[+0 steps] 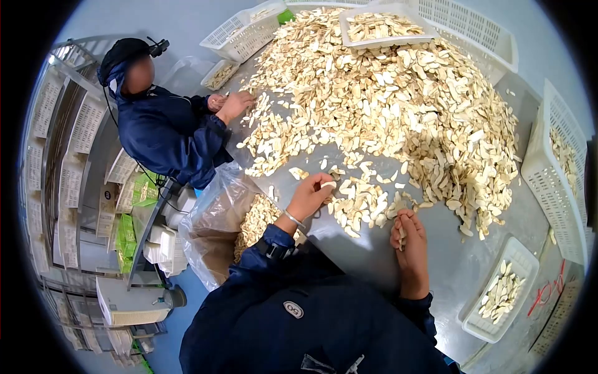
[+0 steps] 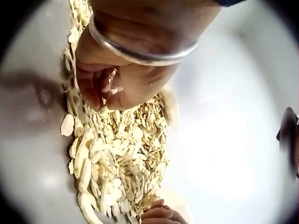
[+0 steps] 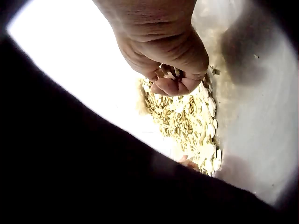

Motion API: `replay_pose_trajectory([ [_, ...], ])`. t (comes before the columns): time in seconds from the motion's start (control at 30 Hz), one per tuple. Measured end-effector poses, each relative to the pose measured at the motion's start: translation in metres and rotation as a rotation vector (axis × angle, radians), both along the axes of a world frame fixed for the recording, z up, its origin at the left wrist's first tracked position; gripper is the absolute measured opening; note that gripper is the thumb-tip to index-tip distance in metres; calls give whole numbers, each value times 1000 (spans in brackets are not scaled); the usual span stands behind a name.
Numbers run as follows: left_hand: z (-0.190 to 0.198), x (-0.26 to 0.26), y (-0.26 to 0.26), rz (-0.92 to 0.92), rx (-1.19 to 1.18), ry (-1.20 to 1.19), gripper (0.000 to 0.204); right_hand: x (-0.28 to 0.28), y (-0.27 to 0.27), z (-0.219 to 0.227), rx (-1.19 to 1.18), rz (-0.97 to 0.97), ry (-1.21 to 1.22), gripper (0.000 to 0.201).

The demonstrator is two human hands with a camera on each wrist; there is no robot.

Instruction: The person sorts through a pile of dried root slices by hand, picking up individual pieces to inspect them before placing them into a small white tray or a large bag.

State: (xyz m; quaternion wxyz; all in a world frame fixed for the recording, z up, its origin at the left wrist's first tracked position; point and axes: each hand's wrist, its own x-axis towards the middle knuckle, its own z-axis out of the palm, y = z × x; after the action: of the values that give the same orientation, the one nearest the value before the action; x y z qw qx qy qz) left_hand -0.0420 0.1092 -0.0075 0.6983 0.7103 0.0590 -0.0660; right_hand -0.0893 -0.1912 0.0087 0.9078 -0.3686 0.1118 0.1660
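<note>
Pale, flat dried slices [image 1: 361,202] lie in a loose patch on the metal table between my two hands. My left hand [image 1: 308,201], with a bangle at its wrist, pinches a pale slice [image 1: 328,184] at the left side of this patch. In the left wrist view its fingers [image 2: 88,86] curl over a small light piece. Opposite, my right hand [image 1: 412,240] is curled round a few slices [image 1: 402,235] near the patch's right end. The right wrist view shows pieces [image 3: 173,72] inside the curled fingers.
A large heap of slices [image 1: 386,106] covers the table [image 1: 367,255] beyond. White baskets [image 1: 243,34] stand around it. At right are a small tray [image 1: 529,268] of slices and red scissors [image 1: 548,290]. A lined box [image 1: 212,230] stands left; another person [image 1: 168,134] works there.
</note>
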Motion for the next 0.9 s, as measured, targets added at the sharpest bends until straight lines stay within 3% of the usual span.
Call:
replay_pose_trajectory([
  [0.17, 16, 22, -34, -48, 708, -441, 14, 1, 1, 4, -89, -4, 4, 11],
  [0.3, 7, 29, -38, -63, 840, -369, 17, 1, 0, 1, -126, -12, 15, 10],
  [0.4, -6, 27, -25, 5, 676, -272, 17, 1, 1, 1, -123, -12, 24, 10],
  [0.47, -14, 25, -14, -13, 363, -117, 10, 2, 3, 1, -110, -11, 26, 10],
  [0.53, 5, 19, -18, 6, 74, 86, 8, 0, 3, -1, -94, -9, 22, 10],
  [0.57, 6, 17, -16, -2, 0, 113, 15, 0, 3, -1, -99, -7, 21, 11],
  [0.77, 8, 14, -17, -13, -110, 170, 24, 0, 2, 2, -116, -3, 7, 12],
  [0.9, 15, 11, -22, 36, -108, 175, 18, 0, 2, 1, -122, -11, 22, 11],
])
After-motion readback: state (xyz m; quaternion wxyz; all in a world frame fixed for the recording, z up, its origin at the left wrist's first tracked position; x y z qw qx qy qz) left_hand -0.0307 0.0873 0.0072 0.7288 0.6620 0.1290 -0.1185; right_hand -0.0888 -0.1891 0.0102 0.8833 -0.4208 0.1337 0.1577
